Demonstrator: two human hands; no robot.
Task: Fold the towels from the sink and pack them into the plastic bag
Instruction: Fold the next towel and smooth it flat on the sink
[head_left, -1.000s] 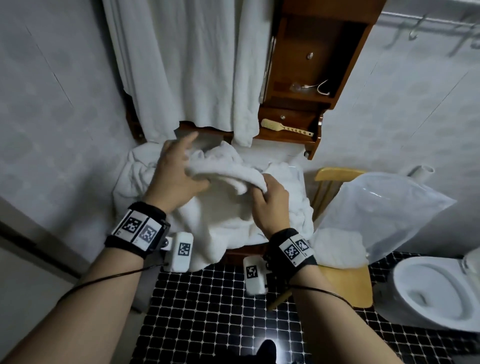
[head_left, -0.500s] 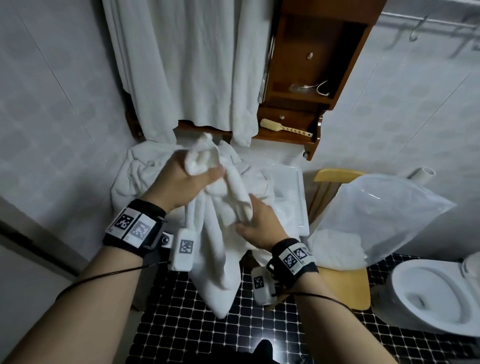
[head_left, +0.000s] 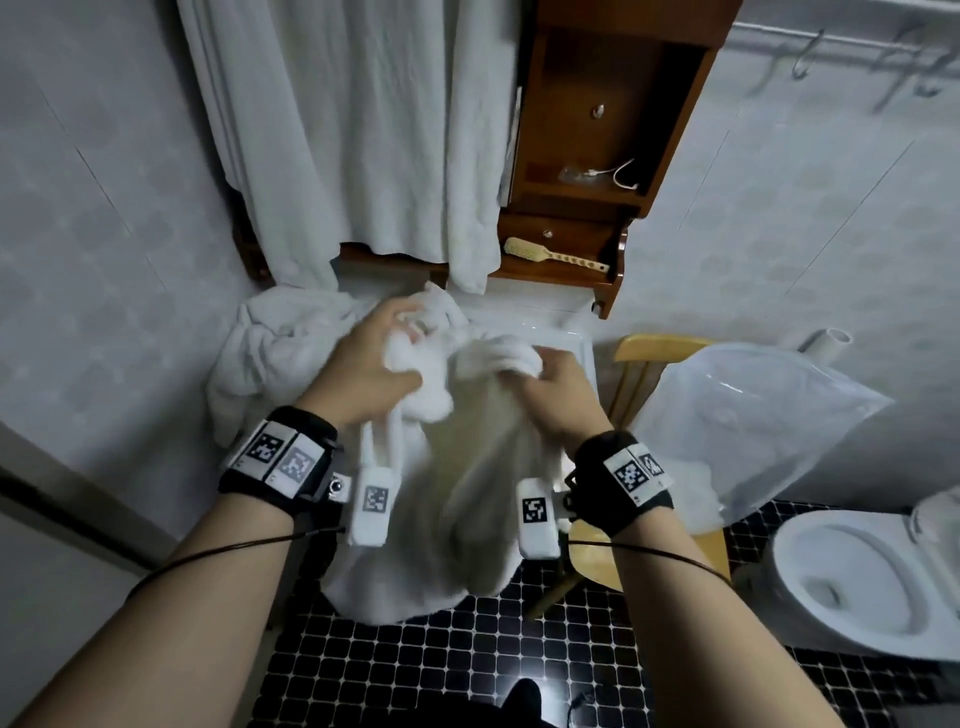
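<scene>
1. Towel (head_left: 467, 493) is up and hanging in front of the sink (head_left: 574, 336), and you've got it in both fists. Your left hand (head_left: 363, 369) has fingers and thumb curled tight round a wad of its upper part. Your right hand (head_left: 550, 395) is clamped over a second wad just beside it.
2. Only a short, rumpled span runs between your fists. Everything below drops in one loose curtain toward the dark tiled floor (head_left: 467, 665), its lower edge blurred.
3. Expect nothing stiff here. It's white terry, soft and limp, and by my reckoning it will sag wherever you aren't holding it. It looks light enough for two hands with ease, the nap should grip well, and nothing in it can break. I can't tell whether it's damp.
4. You're holding bunches, not corners. My call: walk your fingers out along the top hem, pinch each corner, then spread your hands so the cloth hangs flat and square before you fold.
5. Look left and there's a heap of towels (head_left: 260, 353) slumped over the sink's edge, waiting.
6. Look right and the plastic bag (head_left: 753, 415) sits on the yellow chair (head_left: 660, 345), near the sink, with what looks like a folded towel (head_left: 696, 488) inside. That film looks thin and floppy, so plan on one hand holding its mouth open.
</scene>
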